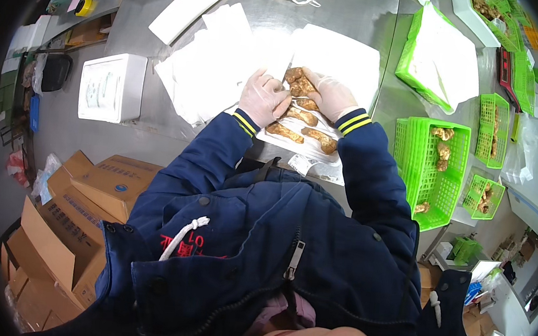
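Several brown-and-cream mushrooms [285, 131] with thick stems lie on white paper [271, 144] in front of me, spaced apart in a loose group. My right hand [333, 97], in a thin translucent glove, has its fingers closed on a knobbly mushroom [298, 81] at the far end of the group. On the group's left side is my left hand [265, 97], gloved the same way. Its fingers are curled in at the paper's edge, and what they pinch, if anything, is hidden. Loose white sheets [210, 67] spread out beyond my left hand.
A lidded white foam box [112, 87] stands at left on the metal table [157, 129]. Stacked green baskets [405, 148] with mushrooms stand at right, beside smaller green baskets [492, 130]. A paper-lined green crate [414, 46] sits farther back. Cardboard boxes [62, 230] fill the lower left.
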The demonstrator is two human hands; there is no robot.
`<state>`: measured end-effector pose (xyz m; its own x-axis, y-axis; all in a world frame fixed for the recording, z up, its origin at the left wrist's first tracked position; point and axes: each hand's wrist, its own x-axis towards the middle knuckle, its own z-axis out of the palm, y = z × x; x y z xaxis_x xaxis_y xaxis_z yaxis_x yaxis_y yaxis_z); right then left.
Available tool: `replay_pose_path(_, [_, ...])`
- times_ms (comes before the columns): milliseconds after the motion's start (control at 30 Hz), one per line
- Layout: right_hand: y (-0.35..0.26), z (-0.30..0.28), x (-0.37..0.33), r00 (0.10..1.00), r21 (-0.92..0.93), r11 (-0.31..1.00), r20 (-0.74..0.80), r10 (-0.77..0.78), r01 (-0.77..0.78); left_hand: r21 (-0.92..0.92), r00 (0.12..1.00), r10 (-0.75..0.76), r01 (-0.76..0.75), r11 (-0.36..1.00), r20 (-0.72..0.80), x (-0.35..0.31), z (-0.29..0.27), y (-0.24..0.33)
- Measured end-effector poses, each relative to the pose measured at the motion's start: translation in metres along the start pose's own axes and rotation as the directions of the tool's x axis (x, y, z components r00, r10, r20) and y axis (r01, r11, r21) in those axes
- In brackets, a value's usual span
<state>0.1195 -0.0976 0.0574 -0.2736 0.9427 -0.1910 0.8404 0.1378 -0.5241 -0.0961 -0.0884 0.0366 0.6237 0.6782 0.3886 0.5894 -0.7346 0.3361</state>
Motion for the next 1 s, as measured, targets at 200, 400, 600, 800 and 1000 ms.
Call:
replay_pose_path(200, [-0.006, -0.005, 0.001, 0.997, 0.000, 0.999, 0.059, 0.051, -0.051, -0.074, 1.000, 0.012, -0.013, 0.997, -0.017, -0.001, 0.004, -0.005])
replay_pose_path(400, [0.005, 0.014, 0.006, 0.997, -0.041, 0.997, 0.038, 0.071, -0.069, -0.098, 0.999, -0.030, 0.031, 0.995, 0.016, -0.001, 0.005, -0.003])
replay_pose_path(600, [-0.007, -0.002, 0.004, 0.992, -0.006, 0.994, 0.061, 0.109, -0.109, -0.197, 0.998, -0.024, 0.033, 0.980, 0.050, -0.006, 0.010, -0.014])
replay_pose_path(800, [-0.001, 0.009, 0.004, 0.995, -0.004, 0.999, -0.092, 0.050, -0.051, -0.536, 0.910, -0.414, 0.346, 0.770, -0.009, -0.025, 0.023, -0.018])
replay_pose_path(1000, [-0.017, 0.004, 0.020, 0.995, 0.051, 0.998, -0.093, 0.045, -0.040, -0.375, 0.896, -0.414, 0.332, 0.865, -0.161, 0.010, -0.005, -0.020])
